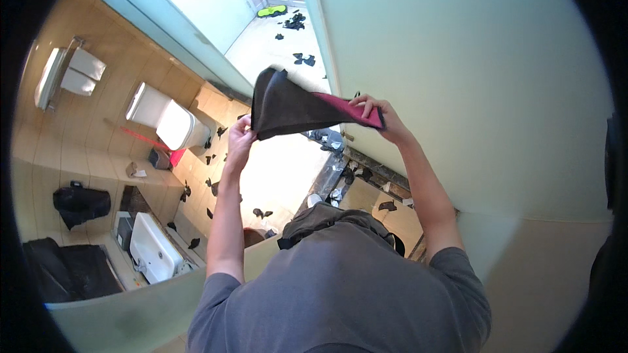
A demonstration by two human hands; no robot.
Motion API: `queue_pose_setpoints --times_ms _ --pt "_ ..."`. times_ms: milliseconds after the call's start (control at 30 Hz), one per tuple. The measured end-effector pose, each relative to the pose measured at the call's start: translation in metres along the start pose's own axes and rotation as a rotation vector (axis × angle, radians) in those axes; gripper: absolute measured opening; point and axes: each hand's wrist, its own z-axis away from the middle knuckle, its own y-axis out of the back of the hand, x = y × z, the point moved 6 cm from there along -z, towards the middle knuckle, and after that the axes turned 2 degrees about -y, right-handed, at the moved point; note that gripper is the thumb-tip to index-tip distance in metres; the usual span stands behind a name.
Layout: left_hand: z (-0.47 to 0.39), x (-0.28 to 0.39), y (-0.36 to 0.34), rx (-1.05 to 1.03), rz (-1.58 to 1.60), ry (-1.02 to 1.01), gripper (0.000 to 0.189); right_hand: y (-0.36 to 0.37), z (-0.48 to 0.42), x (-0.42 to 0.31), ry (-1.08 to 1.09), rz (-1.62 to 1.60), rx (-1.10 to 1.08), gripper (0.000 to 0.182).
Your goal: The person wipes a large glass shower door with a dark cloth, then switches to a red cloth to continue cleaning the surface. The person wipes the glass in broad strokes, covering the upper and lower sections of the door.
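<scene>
A dark brown cloth (294, 105) with a magenta underside and dark edging is stretched between my two hands, out in front of me. My left hand (241, 135) pinches its lower left corner. My right hand (380, 115) grips the far end, where the cloth twists and the magenta side shows. The cloth hangs in the air above a tiled bathroom floor (279, 171), part of which is washed out by bright light. Whether it is a towel or some other fabric piece, I cannot tell.
Scattered black scraps (262, 213) lie on the floor and beyond the doorway, near a yellow-green mop head (271, 11). On the left are a white toilet (174, 122), a waste bin (160, 158), a red dustpan (177, 157) and a washbasin (154, 250). A pale door (441, 83) stands on the right.
</scene>
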Motion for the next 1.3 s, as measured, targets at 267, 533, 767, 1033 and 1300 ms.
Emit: queue_pose_setpoints --times_ms 267,533,767,1033,1300 --pt "0.007 -0.022 -0.011 0.126 0.063 -0.176 0.021 -0.004 -0.006 0.022 0.010 0.055 0.089 0.023" --pt "0.029 0.076 -0.025 0.151 -0.055 -0.392 0.021 -0.001 0.020 0.000 -0.058 -0.068 0.211 0.037" --pt "0.039 -0.048 -0.055 -0.015 0.169 0.305 0.030 -0.003 0.051 0.052 -0.456 -0.097 0.353 0.035" --pt "0.090 -0.155 -0.086 -0.187 -0.025 0.557 0.051 -0.023 0.073 0.029 -0.529 0.312 0.192 0.040" --pt "0.108 -0.157 -0.103 -0.271 0.454 0.489 0.076 -0.056 0.087 -0.015 -0.396 -0.213 0.376 0.041"
